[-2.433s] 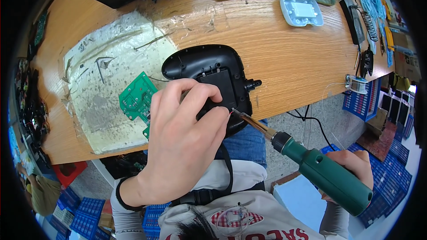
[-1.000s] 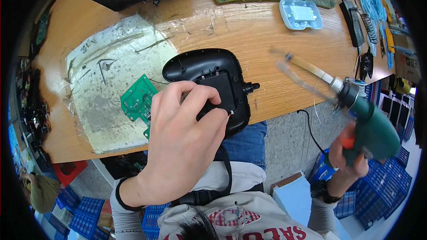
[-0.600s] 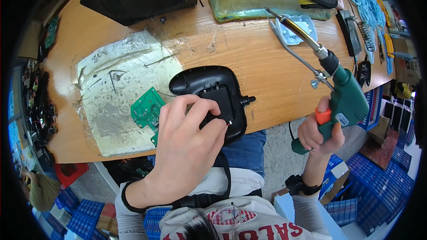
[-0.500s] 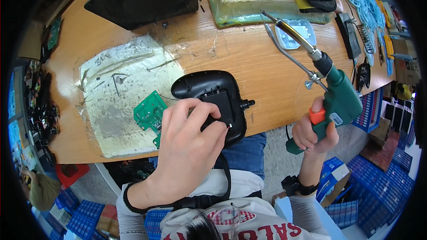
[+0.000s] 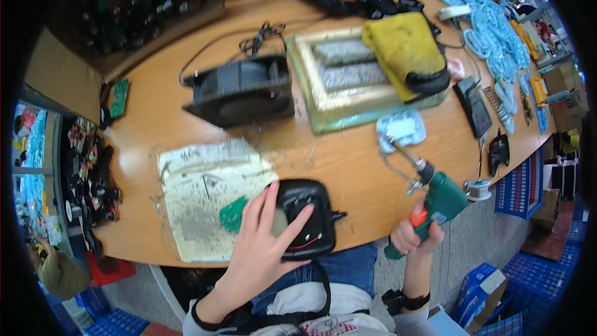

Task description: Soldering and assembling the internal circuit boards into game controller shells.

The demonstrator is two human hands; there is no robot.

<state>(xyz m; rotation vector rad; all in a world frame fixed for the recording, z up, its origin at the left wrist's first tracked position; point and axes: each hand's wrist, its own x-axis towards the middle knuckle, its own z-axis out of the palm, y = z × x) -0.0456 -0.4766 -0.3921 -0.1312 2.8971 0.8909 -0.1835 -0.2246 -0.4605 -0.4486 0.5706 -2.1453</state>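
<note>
My left hand (image 5: 258, 236) reaches over a black plastic casing (image 5: 320, 236) at the table's near edge, fingers spread around a flat grey-tan piece (image 5: 281, 223), blurred and partly covered. A red wire (image 5: 305, 245) runs inside the casing. Just left of my fingers a green circuit board (image 5: 233, 214) lies on a stained pale sheet (image 5: 186, 211). My right hand (image 5: 415, 235) grips a green soldering gun (image 5: 446, 198) by its handle, at the orange trigger. Its metal tip points up and left, over the edge of a light blue plastic tray (image 5: 404, 126).
A black fan (image 5: 239, 93) stands behind the sheet. A yellow cloth (image 5: 404, 50) lies on a framed, film-wrapped block (image 5: 311, 102). At right are a solder spool (image 5: 477, 190), a black holder (image 5: 474, 109) and tangled blue cords (image 5: 491, 37). A box of parts (image 5: 149, 6) stands far left.
The view has tilted toward the far table. The black rectangular block no longer shows in the casing; a red wire does. My left fingers have spread, and the soldering tip is nearer the blue tray.
</note>
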